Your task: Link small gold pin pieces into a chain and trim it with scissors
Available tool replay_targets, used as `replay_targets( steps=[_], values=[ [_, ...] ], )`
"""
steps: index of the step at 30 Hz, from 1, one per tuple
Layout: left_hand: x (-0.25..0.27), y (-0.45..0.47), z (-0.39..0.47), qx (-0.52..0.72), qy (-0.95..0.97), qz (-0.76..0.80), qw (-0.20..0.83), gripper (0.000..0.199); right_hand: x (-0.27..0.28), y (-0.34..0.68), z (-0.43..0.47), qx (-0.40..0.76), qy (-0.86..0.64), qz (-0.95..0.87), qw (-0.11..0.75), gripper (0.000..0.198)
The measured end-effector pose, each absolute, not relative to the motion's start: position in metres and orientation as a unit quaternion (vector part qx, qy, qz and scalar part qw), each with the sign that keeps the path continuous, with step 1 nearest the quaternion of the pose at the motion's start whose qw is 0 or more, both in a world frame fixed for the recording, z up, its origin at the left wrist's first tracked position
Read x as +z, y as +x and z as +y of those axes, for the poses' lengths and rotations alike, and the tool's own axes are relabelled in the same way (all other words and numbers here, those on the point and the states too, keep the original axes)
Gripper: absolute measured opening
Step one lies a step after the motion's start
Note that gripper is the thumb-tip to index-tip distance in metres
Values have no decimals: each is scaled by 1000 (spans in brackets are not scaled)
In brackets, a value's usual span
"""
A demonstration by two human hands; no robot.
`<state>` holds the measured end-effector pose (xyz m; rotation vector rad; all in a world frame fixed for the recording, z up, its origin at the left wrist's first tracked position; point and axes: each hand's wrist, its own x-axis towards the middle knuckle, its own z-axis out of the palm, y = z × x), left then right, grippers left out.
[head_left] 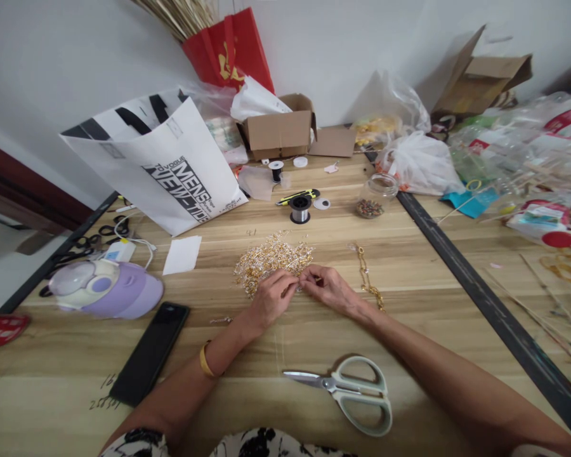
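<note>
My left hand (272, 298) and my right hand (329, 288) meet fingertip to fingertip, both pinched closed. Whatever lies between the fingers is too small to make out. Just behind them spreads a pile of small gold and clear jewellery pieces (261, 257), partly covered by my left hand. Beyond my right wrist lies a gold chain (361, 263) with several links and beads. Scissors (330, 383) with pale handles rest on the wooden table (238, 393) between my forearms. A short fine chain (221, 320) sits left of my left hand.
Behind the pile stand a wire spool (300, 211), a yellow-black cutter (295, 197) and a jar of beads (375, 198). On the left are a phone (150, 352), a purple bottle (118, 292) and a white bag (166, 168). Plastic bags (421, 164) crowd the right.
</note>
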<state>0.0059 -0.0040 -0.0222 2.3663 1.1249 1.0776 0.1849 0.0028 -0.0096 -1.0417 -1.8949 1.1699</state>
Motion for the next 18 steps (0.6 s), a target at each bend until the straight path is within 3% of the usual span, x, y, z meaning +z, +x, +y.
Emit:
replay_targets(
  steps=[10,18],
  values=[
    [-18,8,-3,384,802,406,209,12,-9,185,2,314,-389,-788,358,10],
    [-9,8,-1,347,753,459,320,11,-14,188,2,229,-325,-841,367,10]
  ],
)
